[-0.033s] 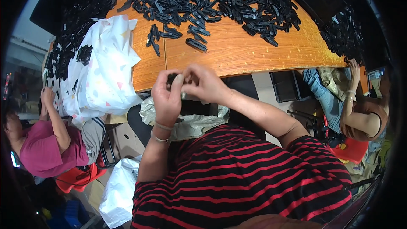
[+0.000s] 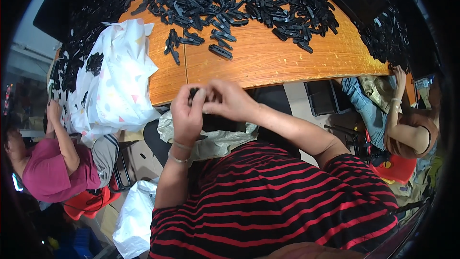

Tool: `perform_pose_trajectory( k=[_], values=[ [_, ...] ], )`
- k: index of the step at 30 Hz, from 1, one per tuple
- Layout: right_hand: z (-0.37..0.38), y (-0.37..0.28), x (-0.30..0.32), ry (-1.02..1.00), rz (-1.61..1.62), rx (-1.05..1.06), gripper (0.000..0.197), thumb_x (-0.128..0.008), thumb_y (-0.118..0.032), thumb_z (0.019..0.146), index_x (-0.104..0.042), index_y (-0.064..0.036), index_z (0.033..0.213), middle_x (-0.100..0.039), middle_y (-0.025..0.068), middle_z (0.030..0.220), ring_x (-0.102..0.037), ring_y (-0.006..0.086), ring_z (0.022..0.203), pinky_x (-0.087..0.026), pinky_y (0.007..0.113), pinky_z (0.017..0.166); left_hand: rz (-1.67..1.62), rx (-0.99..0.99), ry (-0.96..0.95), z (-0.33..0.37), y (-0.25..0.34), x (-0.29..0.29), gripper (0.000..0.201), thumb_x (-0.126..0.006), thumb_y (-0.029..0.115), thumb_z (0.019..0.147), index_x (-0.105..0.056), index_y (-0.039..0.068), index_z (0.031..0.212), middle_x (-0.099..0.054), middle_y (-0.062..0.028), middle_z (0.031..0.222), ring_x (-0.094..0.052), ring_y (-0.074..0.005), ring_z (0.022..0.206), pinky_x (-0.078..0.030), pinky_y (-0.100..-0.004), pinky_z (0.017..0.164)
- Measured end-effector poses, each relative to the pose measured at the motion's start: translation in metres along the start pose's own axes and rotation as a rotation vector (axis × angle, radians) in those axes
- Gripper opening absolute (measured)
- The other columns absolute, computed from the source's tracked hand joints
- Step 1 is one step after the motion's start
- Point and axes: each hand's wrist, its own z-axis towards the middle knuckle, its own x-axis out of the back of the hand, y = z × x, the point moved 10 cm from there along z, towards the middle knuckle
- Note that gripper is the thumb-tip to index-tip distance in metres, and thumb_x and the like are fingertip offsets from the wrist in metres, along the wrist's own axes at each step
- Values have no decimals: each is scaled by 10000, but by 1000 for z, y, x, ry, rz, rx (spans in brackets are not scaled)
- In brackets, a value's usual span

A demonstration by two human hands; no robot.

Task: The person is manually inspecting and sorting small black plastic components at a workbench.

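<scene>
Both hands meet in front of me, just off the near edge of the wooden table [image 2: 278, 64]. My left hand [image 2: 187, 117] is closed on a small black plastic part [image 2: 193, 91], mostly covered by its fingers. My right hand [image 2: 232, 100] is closed too, fingertips pinched against the left thumb and fingers; whatever they hold is hidden. Beyond the hands lie a few loose black plastic clips [image 2: 221, 52], long and narrow with slots. A large heap of similar clips [image 2: 191, 0] covers the far side of the table.
A white plastic bag [image 2: 120, 76] stands at the table's left. Below my hands an opened pale sack [image 2: 218, 145] sits by my lap. One co-worker [image 2: 57, 168] sits at left, another [image 2: 407, 134] at right, by more black parts. A black crate [image 2: 326, 98] is under the table.
Both hands have shifted slightly downward, still together. The right fingers have closed in a little against the left ones.
</scene>
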Motion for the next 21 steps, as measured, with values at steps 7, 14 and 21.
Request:
perform_pose_trajectory(
  k=[7,14,21],
  values=[
    [-18,23,57,-58,-206,-112,223,-718,-182,820,-654,-1,934,-663,125,778,-648,206,678,-506,330,612,533,-119,-367,-27,-17,-8,117,-651,58,825,-638,1,926,-613,-95,779,-588,-181,626,-478,-275,612],
    [-1,28,214,416,-1068,-158,188,-686,-155,806,-671,-37,952,-627,156,919,-628,365,825,-511,422,704,826,-531,-112,48,28,-42,229,-639,-10,783,-648,30,1008,-601,-118,948,-597,-289,884,-490,-349,763],
    [28,49,213,292,-1203,-162,233,-712,-146,780,-641,-34,971,-588,164,946,-625,370,818,-513,442,714,1015,-686,-236,91,6,-74,296,-676,7,736,-631,57,1024,-583,-101,981,-558,-292,952,-483,-368,785]
  ],
)
